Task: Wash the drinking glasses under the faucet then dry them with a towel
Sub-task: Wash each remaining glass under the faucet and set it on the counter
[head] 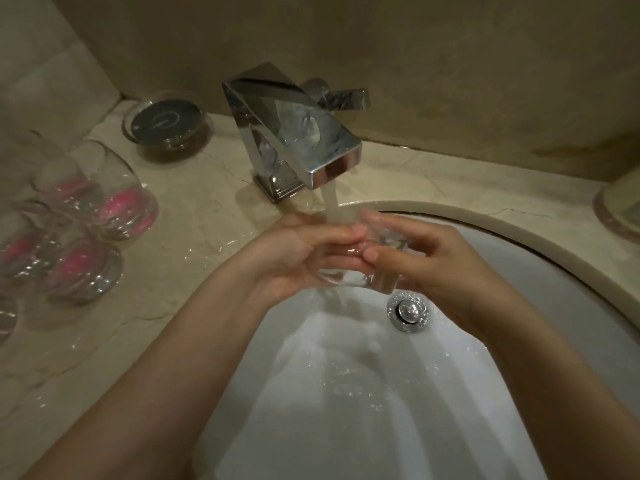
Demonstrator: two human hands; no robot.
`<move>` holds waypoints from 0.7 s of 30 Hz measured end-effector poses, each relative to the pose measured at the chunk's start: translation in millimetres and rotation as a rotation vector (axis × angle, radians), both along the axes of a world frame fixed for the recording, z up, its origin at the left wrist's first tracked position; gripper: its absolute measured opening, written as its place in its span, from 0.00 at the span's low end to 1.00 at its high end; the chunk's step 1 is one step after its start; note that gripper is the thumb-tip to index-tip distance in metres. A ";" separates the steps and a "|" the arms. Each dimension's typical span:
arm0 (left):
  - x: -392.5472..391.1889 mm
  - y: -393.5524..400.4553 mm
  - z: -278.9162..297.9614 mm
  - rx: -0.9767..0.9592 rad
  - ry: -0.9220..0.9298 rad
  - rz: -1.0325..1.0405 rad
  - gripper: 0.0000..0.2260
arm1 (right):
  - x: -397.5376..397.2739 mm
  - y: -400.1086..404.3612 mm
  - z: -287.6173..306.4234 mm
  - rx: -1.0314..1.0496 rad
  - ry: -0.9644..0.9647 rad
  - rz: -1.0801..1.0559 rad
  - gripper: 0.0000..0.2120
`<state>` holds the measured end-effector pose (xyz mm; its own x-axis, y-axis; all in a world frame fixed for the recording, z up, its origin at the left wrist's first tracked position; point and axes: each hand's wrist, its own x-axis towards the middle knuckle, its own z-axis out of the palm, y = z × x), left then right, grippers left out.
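One glass under one faucet stream; left hand and right hand both grasp it; four glasses visible on counter.

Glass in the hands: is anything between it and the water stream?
Nothing visible. The glass, held by the left hand and right hand, sits directly under the faucet, and the stream falls straight onto it.

**Both hands meet, fingers curled**

Both bare forearms reach forward and converge. The left hand lies palm-up, its fingers curled inward in a grip. The right hand faces it, fingers bent, its fingertips touching those of the left. Both are wet.
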<state>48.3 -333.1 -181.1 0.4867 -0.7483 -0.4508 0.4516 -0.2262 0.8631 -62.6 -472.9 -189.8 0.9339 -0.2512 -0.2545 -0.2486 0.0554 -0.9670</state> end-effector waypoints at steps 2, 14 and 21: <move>-0.9 1.6 -0.4 -0.028 -0.020 -0.015 0.12 | 0.2 -2.9 0.6 -0.044 0.009 0.028 0.31; -46.7 3.1 -25.7 -0.241 -0.184 0.621 0.20 | 0.4 32.2 -15.5 0.564 -0.025 -0.100 0.16; -67.3 -7.0 -29.2 -0.230 -0.352 0.726 0.15 | 1.1 56.0 -21.9 0.322 -0.107 -0.129 0.19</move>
